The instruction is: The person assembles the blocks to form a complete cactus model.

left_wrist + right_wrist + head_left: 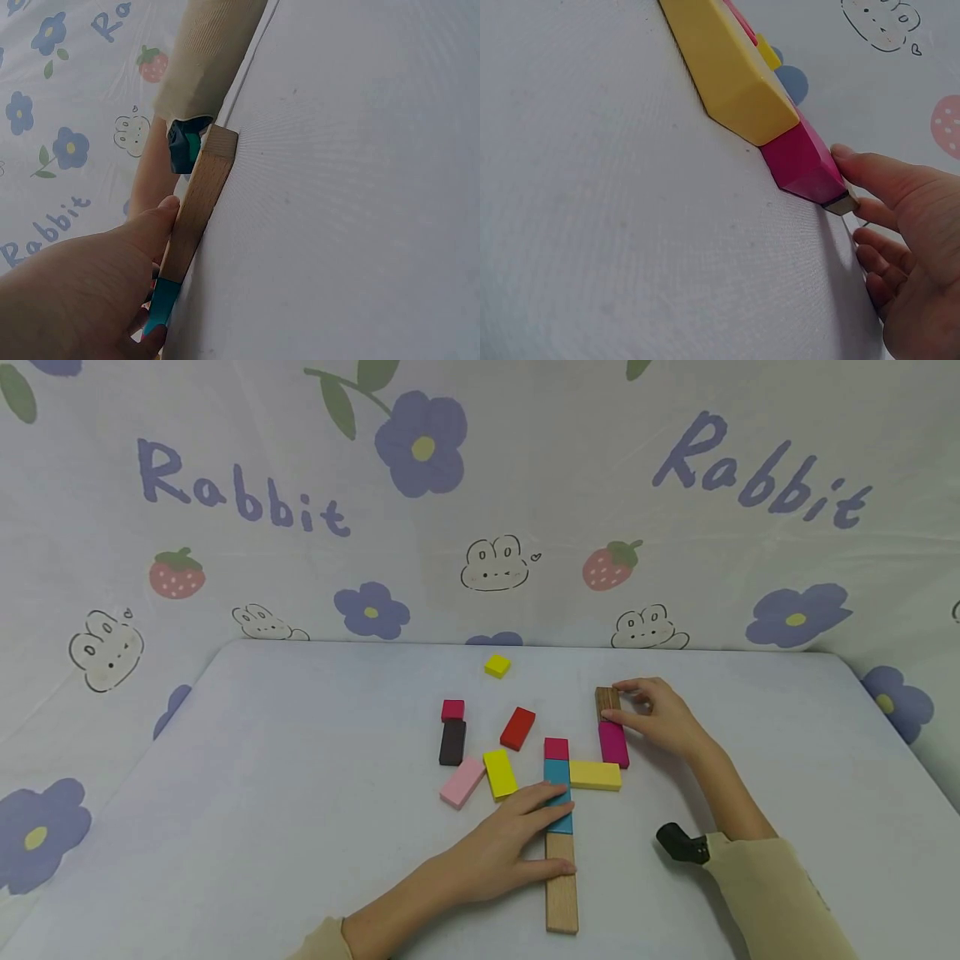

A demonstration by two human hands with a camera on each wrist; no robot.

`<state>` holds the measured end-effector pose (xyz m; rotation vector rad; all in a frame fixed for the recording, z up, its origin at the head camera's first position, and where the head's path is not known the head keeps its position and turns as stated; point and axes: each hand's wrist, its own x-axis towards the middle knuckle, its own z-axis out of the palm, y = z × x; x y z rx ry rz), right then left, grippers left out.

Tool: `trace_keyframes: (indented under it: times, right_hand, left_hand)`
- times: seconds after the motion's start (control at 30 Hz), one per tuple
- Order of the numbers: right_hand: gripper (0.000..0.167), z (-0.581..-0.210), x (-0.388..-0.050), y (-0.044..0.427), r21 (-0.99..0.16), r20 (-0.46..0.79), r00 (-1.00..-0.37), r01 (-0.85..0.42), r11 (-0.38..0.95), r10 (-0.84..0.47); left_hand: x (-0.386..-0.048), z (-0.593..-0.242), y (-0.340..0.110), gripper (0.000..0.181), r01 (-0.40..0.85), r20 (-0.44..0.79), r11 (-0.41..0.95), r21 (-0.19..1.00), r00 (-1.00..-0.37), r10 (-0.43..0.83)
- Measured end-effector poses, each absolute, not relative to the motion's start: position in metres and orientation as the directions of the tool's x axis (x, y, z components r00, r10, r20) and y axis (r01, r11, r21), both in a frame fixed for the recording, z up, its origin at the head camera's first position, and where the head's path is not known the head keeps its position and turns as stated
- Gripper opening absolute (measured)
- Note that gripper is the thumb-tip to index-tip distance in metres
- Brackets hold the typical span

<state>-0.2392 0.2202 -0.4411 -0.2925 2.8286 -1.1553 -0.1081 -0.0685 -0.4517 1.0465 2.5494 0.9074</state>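
My left hand (498, 843) lies across a column of blocks, its fingers fairly straight. Its fingertips touch the blue section (557, 818) and the thumb rests on the plain wooden block (562, 902). A crimson block (556, 749) tops that column, and a pale yellow block (596, 775) extends rightward from it. At the far right my right hand (663, 718) pinches a striped brown block (608, 700) between thumb and index finger. This block meets the far end of a magenta block (613, 745), whose near end is by the pale yellow block.
Left of the column lie a red block (517, 728), a bright yellow block (500, 774), a pink block (462, 782) and a black block (452, 742) with a small crimson block (453, 710) behind it. A small yellow block (497, 666) lies near the white table's (262, 777) back edge.
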Motion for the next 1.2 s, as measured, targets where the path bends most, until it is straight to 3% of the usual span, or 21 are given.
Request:
trace_keyframes:
  times: [0.77,1.2]
  right_hand:
    - [0.061,-0.432,-0.239,0.219,-0.672,-0.003,-0.977,-0.157,0.723,-0.215]
    - [0.065,-0.425,-0.229,0.213,-0.681,0.051,-0.982,-0.169,0.713,-0.184]
  left_hand:
    - [-0.109,-0.451,-0.068,0.07,0.551,0.01,0.548,0.629,-0.711,0.703]
    - [-0.109,-0.45,-0.068,0.069,0.569,0.008,0.561,0.602,-0.706,0.708]
